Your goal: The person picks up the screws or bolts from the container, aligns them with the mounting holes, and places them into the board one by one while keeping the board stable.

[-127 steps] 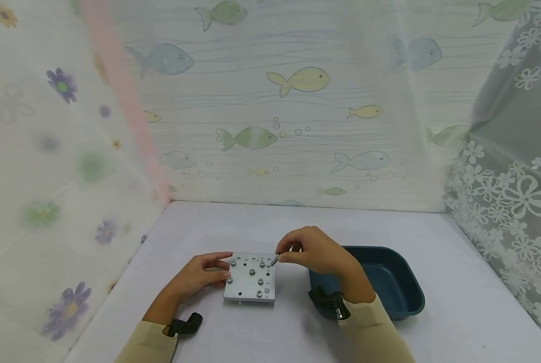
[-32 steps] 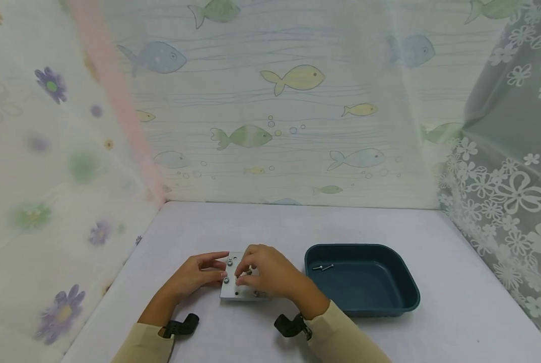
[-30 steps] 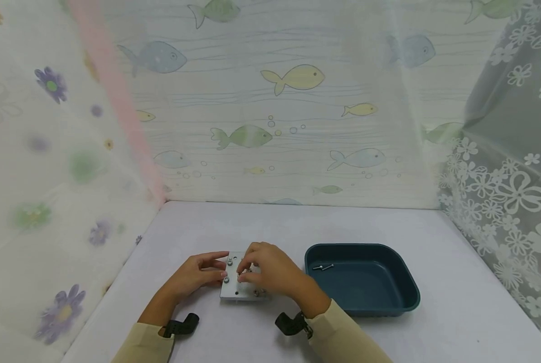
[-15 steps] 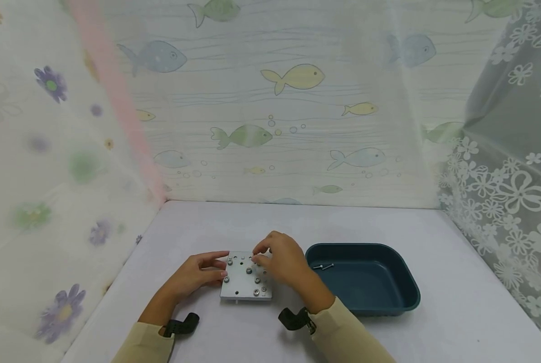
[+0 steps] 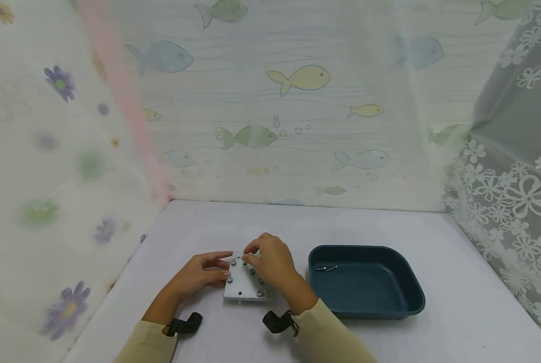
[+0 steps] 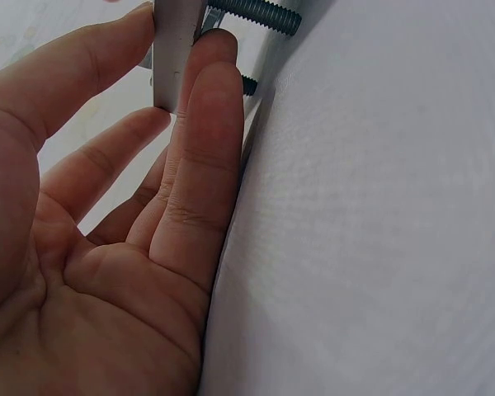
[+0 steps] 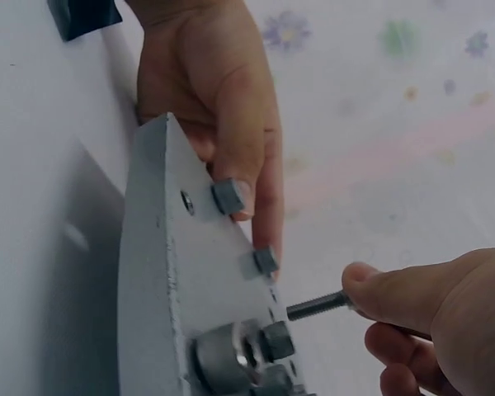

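Tabletop [image 5: 234, 224]: teal tray [image 5: 375, 285] holds two screws [image 5: 331, 268]; right fingers [image 7: 396, 299] pinch another screw [image 7: 318, 306].

metal plate [image 5: 244, 283]: silvery, squarish, face up above worktop [image 5: 220, 333], held at left edge by left hand [image 5: 199, 275]. several bolts [image 7: 228, 196] set in it, heads standing above face; threaded ends [image 6: 264, 12] jut out underneath. hole [image 5: 240, 293] open near front left corner. screw [image 7: 318, 306]: grey, slim, threaded, pinched in right hand [image 5: 272, 258] over far part of plate; contact unclear.
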Demonstrator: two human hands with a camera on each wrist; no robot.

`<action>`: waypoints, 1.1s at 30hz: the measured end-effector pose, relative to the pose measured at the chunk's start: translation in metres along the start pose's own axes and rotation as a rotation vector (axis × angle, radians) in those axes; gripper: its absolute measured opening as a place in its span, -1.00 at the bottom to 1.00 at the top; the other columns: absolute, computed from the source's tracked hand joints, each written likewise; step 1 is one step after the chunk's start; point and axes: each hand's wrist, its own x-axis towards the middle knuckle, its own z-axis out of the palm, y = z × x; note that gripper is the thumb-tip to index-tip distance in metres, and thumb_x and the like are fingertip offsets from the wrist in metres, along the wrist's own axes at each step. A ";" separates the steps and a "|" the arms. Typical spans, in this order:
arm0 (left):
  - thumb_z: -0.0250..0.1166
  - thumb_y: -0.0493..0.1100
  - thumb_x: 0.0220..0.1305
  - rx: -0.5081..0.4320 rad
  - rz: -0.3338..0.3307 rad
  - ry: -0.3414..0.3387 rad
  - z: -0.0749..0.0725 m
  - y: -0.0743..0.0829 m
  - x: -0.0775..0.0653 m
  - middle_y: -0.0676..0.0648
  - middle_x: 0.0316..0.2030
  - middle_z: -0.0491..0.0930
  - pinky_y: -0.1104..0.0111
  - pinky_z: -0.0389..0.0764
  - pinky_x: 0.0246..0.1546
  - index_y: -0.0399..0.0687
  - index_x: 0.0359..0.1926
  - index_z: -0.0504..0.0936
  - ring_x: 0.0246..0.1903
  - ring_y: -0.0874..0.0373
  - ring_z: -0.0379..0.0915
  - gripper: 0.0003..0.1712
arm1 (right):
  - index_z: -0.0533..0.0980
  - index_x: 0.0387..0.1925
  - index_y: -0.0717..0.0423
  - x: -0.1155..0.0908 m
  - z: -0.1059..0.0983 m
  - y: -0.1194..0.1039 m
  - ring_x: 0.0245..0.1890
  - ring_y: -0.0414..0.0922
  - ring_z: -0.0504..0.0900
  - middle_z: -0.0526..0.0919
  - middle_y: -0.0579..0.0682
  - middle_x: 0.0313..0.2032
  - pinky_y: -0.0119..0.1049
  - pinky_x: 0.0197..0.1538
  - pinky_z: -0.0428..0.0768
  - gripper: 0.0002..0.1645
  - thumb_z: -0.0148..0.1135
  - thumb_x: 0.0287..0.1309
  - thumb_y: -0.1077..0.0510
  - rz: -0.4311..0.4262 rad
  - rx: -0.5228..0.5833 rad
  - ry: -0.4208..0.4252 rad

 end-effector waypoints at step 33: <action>0.52 -0.07 0.26 -0.005 0.004 -0.006 0.001 0.006 -0.004 -0.25 0.18 0.61 0.22 0.78 -0.04 0.03 0.46 0.48 0.01 0.03 0.68 -0.23 | 0.79 -0.24 -0.20 0.006 0.009 0.001 -0.13 -0.20 0.59 0.65 -0.27 -0.26 -0.14 0.02 0.58 -0.87 0.46 0.26 -0.10 0.032 -0.036 -0.029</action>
